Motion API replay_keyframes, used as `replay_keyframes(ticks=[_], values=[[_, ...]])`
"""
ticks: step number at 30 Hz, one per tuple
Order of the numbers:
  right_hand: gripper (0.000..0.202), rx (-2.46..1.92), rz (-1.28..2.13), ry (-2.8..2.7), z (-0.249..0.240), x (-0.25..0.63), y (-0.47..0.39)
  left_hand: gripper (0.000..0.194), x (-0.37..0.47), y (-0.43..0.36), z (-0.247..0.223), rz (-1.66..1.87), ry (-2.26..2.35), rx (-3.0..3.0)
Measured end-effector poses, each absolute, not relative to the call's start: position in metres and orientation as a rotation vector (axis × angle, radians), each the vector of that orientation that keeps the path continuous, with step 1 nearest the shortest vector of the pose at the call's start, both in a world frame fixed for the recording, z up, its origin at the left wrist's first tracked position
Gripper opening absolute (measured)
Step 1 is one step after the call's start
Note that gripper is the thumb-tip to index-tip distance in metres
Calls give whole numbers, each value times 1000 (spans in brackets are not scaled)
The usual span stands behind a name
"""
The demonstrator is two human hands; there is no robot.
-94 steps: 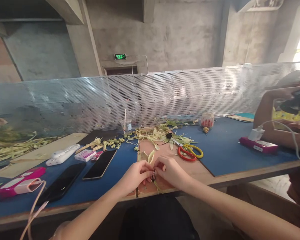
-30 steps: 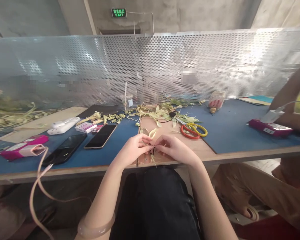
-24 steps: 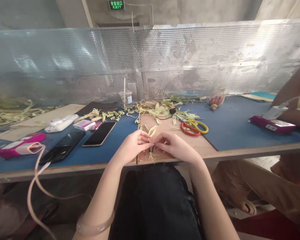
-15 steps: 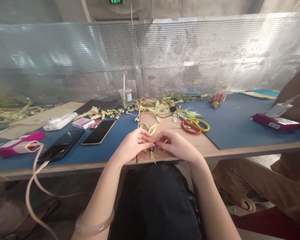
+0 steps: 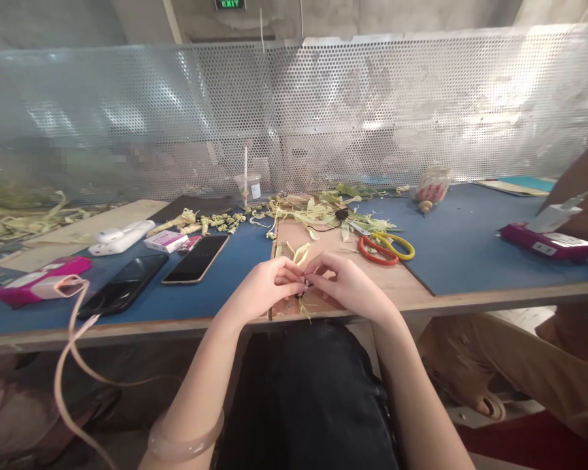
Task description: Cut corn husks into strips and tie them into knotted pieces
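My left hand (image 5: 274, 284) and my right hand (image 5: 336, 277) meet over the table's front edge, thumbs and fingertips pinched together. Between the fingertips is a small dark thing, too small to make out. Thin pale-green strands (image 5: 304, 308) hang just below it. A folded pale leaf piece (image 5: 298, 253) stands behind my fingers. Farther back lies a heap of pale green leaves (image 5: 318, 212) with a dark round thing (image 5: 342, 214) on it. Scissors with one red and one yellow handle (image 5: 379, 249) rest to the right of my right hand.
Two phones (image 5: 196, 260) (image 5: 123, 286), a small box (image 5: 165, 241), a white power strip (image 5: 121, 237) and a magenta device (image 5: 42, 281) lie left. A plastic cup (image 5: 249, 187) and jar (image 5: 433, 185) stand behind. At right, a person's arm (image 5: 581, 176) is beside another magenta device (image 5: 547, 241).
The whole view has shifted slightly, moving the table items a little to the right. Both my hands keep their pinch, with only a slight change at the fingertips.
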State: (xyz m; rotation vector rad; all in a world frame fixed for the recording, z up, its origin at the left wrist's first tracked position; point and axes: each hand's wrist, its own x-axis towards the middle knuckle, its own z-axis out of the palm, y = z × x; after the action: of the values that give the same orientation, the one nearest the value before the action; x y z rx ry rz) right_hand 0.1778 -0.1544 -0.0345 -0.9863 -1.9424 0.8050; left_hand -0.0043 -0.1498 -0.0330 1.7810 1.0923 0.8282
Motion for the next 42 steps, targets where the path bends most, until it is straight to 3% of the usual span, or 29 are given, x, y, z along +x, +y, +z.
replay_keyframes(ticks=[13,30,42], values=[[20,-973,886,-1974,-36,177,-156,31,-5,-152,-31,856,1091,1786],[5,-1100,743,-1997,-37,170,-157,43,-5,-153,-30,939,1051,1757],[8,-1152,508,-2125,-42,163,-159,32,-14,-155,-22,818,1198,1845]])
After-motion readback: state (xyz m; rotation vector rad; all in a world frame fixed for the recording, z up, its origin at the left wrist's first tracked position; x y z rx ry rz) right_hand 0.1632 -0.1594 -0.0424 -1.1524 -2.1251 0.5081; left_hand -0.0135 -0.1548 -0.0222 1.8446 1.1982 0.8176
